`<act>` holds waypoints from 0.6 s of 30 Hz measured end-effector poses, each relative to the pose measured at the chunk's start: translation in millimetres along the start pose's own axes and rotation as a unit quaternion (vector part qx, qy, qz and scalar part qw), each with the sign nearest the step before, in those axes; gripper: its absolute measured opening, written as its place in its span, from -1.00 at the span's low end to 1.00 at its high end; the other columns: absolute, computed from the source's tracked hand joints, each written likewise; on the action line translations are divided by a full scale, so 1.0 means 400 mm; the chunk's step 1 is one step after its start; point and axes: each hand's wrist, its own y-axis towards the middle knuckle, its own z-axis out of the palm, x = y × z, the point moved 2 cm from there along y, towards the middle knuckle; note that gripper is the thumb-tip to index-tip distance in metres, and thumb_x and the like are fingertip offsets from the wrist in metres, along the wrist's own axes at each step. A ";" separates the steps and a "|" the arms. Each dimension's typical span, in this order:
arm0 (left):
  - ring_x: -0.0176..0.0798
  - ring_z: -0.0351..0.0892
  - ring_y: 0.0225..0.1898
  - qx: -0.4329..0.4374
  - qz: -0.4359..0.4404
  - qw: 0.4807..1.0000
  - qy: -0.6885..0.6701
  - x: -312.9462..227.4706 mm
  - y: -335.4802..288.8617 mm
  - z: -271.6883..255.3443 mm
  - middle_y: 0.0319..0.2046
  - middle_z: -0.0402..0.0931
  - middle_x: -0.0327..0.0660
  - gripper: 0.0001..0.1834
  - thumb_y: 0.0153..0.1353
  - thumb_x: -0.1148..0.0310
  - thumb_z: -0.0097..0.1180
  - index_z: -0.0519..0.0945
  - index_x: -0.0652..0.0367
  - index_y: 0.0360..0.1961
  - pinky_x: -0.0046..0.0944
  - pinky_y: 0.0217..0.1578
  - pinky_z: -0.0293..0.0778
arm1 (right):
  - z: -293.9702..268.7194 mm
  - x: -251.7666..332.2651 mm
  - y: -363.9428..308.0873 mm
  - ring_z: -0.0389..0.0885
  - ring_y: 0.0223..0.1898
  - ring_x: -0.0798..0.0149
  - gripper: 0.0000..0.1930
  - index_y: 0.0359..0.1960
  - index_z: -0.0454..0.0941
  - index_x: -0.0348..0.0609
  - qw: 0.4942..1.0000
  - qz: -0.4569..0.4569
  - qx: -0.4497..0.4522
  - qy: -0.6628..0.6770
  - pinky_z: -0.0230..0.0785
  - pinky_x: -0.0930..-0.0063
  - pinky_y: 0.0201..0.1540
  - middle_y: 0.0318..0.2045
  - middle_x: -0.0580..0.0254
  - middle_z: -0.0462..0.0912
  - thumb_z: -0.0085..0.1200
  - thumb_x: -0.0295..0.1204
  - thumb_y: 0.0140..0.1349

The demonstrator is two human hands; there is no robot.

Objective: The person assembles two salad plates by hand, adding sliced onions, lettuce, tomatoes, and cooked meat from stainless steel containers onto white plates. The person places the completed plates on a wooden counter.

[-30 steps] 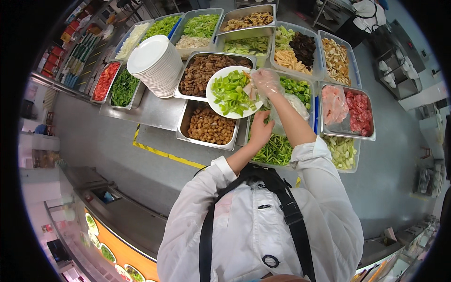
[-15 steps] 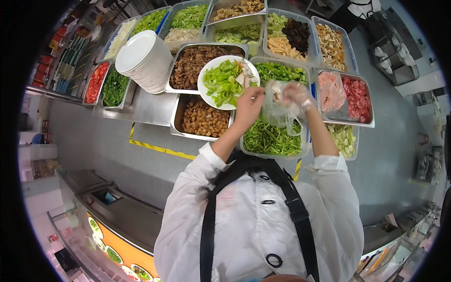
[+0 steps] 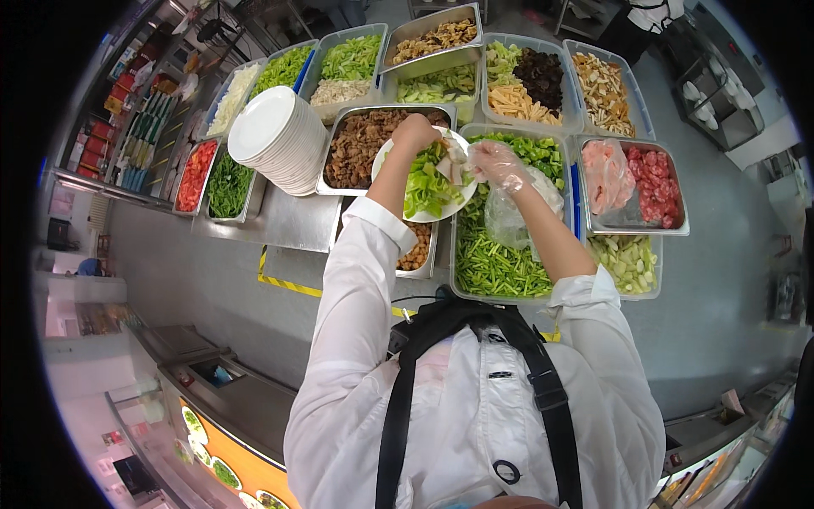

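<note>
A white plate [image 3: 462, 198] heaped with cut green pepper [image 3: 424, 191] sits over the metal trays in front of me; pale slices [image 3: 458, 161] lie at its right side. My left hand [image 3: 414, 133], bare, reaches over the plate's far rim with fingers curled down at the food. My right hand [image 3: 498, 165] wears a clear plastic glove. Its fingers are bunched at the plate's right rim beside the pale slices. What either hand pinches is hidden. Under my right forearm, a clear plastic bag [image 3: 515, 214] lies on the chopped green stalks [image 3: 498, 259].
Left of the plate stands a tall stack of white plates [image 3: 275, 140]. Around it are a tray of browned meat [image 3: 352, 148], diced tomato [image 3: 196, 176] and chopped greens [image 3: 229, 188]. To the right, a metal tray holds raw meat [image 3: 653, 187]. Several vegetable tubs line the back.
My left hand has moved from the plate's near right side to its far rim. My right hand has left the plastic bag and come to the plate's right rim. The view has shifted slightly.
</note>
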 end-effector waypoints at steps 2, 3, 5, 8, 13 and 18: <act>-0.07 0.60 -0.36 0.004 0.011 0.998 -0.056 0.014 0.014 0.014 -0.38 0.60 -0.04 -0.66 -0.13 0.14 0.22 0.65 0.17 -0.39 -0.16 -0.29 0.48 | 0.016 -0.013 0.030 0.44 -0.62 0.45 -0.85 -0.54 0.50 -0.22 1.000 0.022 -0.004 0.020 0.29 0.54 -0.51 -0.65 0.31 0.51 0.02 -0.38 0.00; -0.06 0.59 -0.36 0.005 0.012 0.996 -0.087 0.018 0.018 0.021 -0.38 0.60 -0.05 -0.66 -0.15 0.15 0.22 0.65 0.18 -0.39 -0.16 -0.30 0.48 | 0.023 -0.021 0.040 0.42 -0.64 0.45 -0.86 -0.59 0.50 -0.22 0.999 0.033 -0.008 0.039 0.27 0.54 -0.53 -0.68 0.31 0.50 0.02 -0.40 -0.03; -0.05 0.59 -0.36 0.001 0.005 0.990 -0.139 0.025 0.024 0.034 -0.38 0.60 -0.05 -0.66 -0.17 0.16 0.22 0.65 0.18 -0.39 -0.16 -0.30 0.47 | 0.036 -0.037 0.054 0.40 -0.68 0.45 -0.86 -0.64 0.50 -0.22 0.997 0.045 -0.015 0.055 0.24 0.53 -0.58 -0.70 0.31 0.49 0.04 -0.41 -0.06; -0.04 0.59 -0.32 -0.024 0.000 0.994 -0.111 -0.001 0.018 0.034 -0.36 0.60 -0.07 -0.66 -0.15 0.16 0.20 0.65 0.17 -0.39 -0.15 -0.29 0.47 | 0.034 -0.044 0.050 0.39 -0.70 0.45 -0.86 -0.60 0.50 -0.24 0.996 0.066 -0.009 0.052 0.22 0.53 -0.60 -0.69 0.30 0.50 0.06 -0.42 -0.04; -0.09 0.57 -0.26 -0.010 0.027 1.000 -0.005 -0.034 0.037 0.055 -0.32 0.60 -0.17 -0.65 -0.19 0.11 0.24 0.64 0.06 -0.37 -0.17 -0.24 0.45 | 0.040 -0.052 0.053 0.38 -0.67 0.46 -0.77 -0.34 0.50 -0.39 0.993 0.074 -0.016 0.087 0.23 0.55 -0.61 -0.68 0.29 0.46 0.08 -0.45 0.02; -0.04 0.57 -0.19 0.024 0.023 0.997 0.070 -0.040 0.053 0.064 -0.23 0.60 -0.13 -0.69 -0.05 0.20 0.14 0.65 0.13 -0.29 -0.15 -0.25 0.48 | 0.046 -0.035 0.062 0.52 -0.58 0.34 -0.59 -0.12 0.46 -0.31 0.991 0.124 -0.035 -0.036 0.33 0.46 -0.51 -0.53 0.14 0.57 0.15 -0.40 -0.05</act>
